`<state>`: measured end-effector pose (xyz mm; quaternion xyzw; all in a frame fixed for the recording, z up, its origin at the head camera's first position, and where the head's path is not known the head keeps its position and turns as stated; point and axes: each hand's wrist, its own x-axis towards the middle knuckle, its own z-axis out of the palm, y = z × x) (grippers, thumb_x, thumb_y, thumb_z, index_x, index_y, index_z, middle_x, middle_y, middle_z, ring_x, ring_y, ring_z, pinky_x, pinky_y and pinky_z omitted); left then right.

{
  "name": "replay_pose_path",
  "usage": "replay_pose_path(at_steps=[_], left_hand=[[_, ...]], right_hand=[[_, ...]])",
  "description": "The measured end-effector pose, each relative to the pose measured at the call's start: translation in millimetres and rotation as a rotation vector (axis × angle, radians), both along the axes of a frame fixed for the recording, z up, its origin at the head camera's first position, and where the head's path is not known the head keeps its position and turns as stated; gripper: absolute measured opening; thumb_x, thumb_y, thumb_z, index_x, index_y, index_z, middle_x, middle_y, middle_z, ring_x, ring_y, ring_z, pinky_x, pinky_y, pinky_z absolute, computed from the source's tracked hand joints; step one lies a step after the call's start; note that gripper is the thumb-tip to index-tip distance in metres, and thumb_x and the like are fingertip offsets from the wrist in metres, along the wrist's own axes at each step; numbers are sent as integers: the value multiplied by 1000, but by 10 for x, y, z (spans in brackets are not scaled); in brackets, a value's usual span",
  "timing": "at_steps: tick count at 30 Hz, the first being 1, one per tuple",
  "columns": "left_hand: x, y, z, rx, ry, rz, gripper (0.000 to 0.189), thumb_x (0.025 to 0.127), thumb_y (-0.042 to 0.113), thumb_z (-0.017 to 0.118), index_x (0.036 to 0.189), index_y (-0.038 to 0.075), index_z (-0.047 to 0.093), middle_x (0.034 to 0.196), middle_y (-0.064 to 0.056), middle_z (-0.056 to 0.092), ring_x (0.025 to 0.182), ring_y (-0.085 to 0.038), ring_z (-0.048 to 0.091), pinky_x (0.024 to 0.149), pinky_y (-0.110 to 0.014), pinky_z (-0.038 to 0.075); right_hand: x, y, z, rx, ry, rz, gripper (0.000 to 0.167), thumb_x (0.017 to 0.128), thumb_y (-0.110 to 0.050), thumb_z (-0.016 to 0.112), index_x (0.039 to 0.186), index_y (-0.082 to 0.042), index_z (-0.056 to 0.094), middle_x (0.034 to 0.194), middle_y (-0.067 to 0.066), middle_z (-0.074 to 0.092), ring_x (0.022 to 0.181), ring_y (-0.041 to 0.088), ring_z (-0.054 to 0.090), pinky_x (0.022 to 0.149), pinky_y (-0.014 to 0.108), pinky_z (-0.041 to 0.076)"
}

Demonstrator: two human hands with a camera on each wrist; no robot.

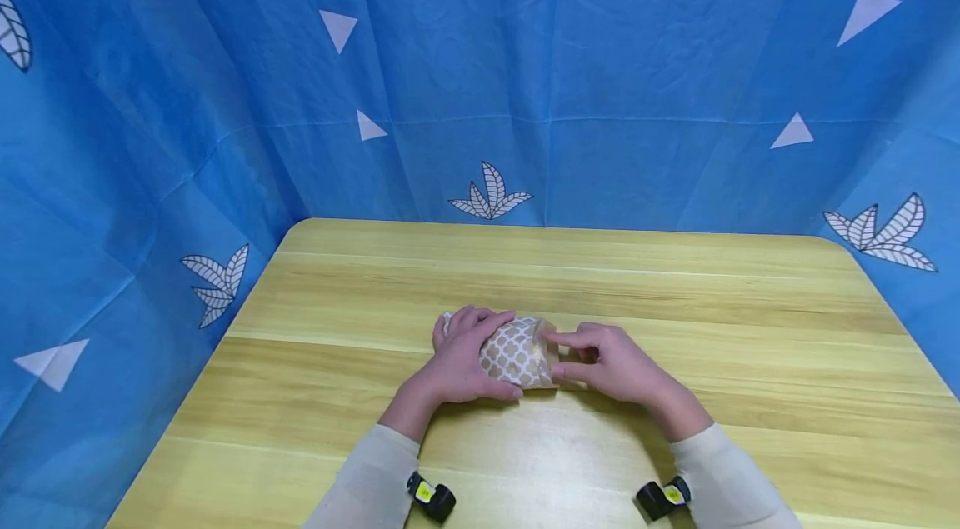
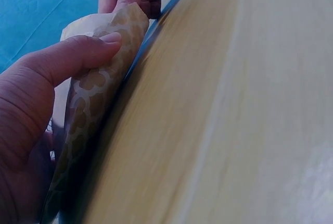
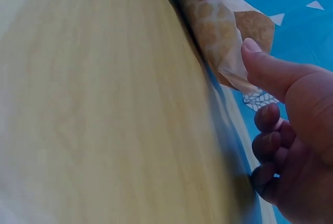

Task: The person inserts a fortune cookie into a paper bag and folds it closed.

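A packet [image 1: 513,354] in white paper with a tan lattice print lies on the wooden table. Its right end shows loose folds and a plain brown flap [image 3: 256,28]. My left hand [image 1: 468,358] grips the packet from above, thumb along the near side and fingers over the far side; in the left wrist view that thumb [image 2: 91,52] presses the printed paper. At the right end, my right hand [image 1: 611,358] has thumb and index finger on the paper edges, other fingers curled. The right thumb [image 3: 276,70] touches the folded edge; in the right wrist view the index finger is hidden.
The wood-grain table [image 1: 300,396] stretches out around both hands. A blue curtain [image 1: 637,79] with leaf and triangle prints hangs behind and at the sides. A small black camera [image 1: 432,498] is worn at the left wrist, and another black camera [image 1: 663,498] at the right.
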<state>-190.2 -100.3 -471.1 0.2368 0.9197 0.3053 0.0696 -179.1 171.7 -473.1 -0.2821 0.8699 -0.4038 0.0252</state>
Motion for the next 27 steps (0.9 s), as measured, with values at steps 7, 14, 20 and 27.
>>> replay_pose_path(at_steps=[7, 14, 20, 27], left_hand=[[4, 7, -17, 11, 1, 4, 108, 60, 58, 89, 153, 30, 42, 143, -1, 42, 139, -24, 24, 112, -60, -4], [1, 5, -35, 14, 5, 9, 109, 60, 59, 88, 153, 31, 41, 143, -1, 41, 139, -24, 24, 112, -58, -2], [3, 9, -26, 13, 6, 5, 109, 60, 58, 88, 153, 31, 40, 142, 0, 41, 138, -23, 25, 112, -59, -4], [3, 25, -27, 5, 11, 1, 108, 60, 59, 88, 153, 32, 40, 142, -1, 41, 138, -23, 25, 112, -60, -3]], right_hand=[[-1, -20, -15, 22, 22, -43, 54, 80, -34, 85, 127, -11, 70, 66, -9, 43, 60, 9, 40, 53, 27, 38], [10, -15, -13, -56, 3, -55, 58, 78, -34, 86, 129, -12, 69, 67, -4, 44, 62, 11, 41, 55, 27, 38], [9, -28, -13, -55, -7, -45, 61, 79, -33, 86, 132, -12, 66, 68, -4, 46, 63, 12, 42, 55, 27, 39], [-5, -78, -2, 0, -20, -36, 64, 79, -41, 84, 134, -14, 66, 69, -6, 46, 64, 12, 43, 55, 27, 40]])
